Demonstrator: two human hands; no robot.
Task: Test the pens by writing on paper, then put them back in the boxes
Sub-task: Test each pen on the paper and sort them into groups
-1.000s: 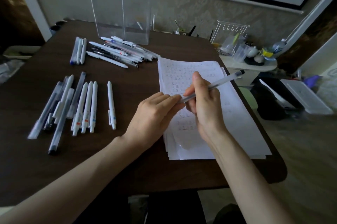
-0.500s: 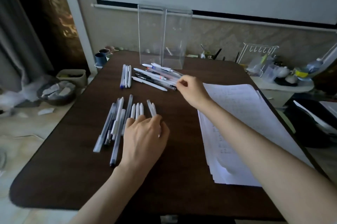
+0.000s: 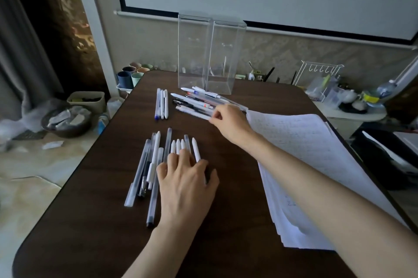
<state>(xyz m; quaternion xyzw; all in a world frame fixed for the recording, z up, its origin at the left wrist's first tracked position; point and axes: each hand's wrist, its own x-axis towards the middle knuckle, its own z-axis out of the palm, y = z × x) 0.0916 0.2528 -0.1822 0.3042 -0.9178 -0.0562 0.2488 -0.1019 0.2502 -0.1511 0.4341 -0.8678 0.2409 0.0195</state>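
Observation:
My left hand (image 3: pixel 185 178) lies flat with spread fingers on the near group of pens (image 3: pixel 153 164), which are white and clear and lie on the dark table (image 3: pixel 108 228). My right hand (image 3: pixel 228 123) reaches to the far pile of pens (image 3: pixel 196 101); its curled fingertips pinch the end of a pen at that pile's near edge. Three more pens (image 3: pixel 161 103) lie side by side left of the pile. Two tall clear boxes (image 3: pixel 194 51) stand upright behind the pile. A stack of written paper (image 3: pixel 305 153) lies to the right under my right forearm.
Coloured cups (image 3: pixel 130 77) stand off the table's far left corner. A white wire rack (image 3: pixel 316 74) and cluttered side table (image 3: pixel 352 106) are at the right. A bowl (image 3: pixel 65 123) and a bin (image 3: pixel 87 100) sit on the floor at the left.
A second ago both hands held one pen over the paper. My right hand has since carried it to the far pile, and my left hand has dropped flat onto the near pens.

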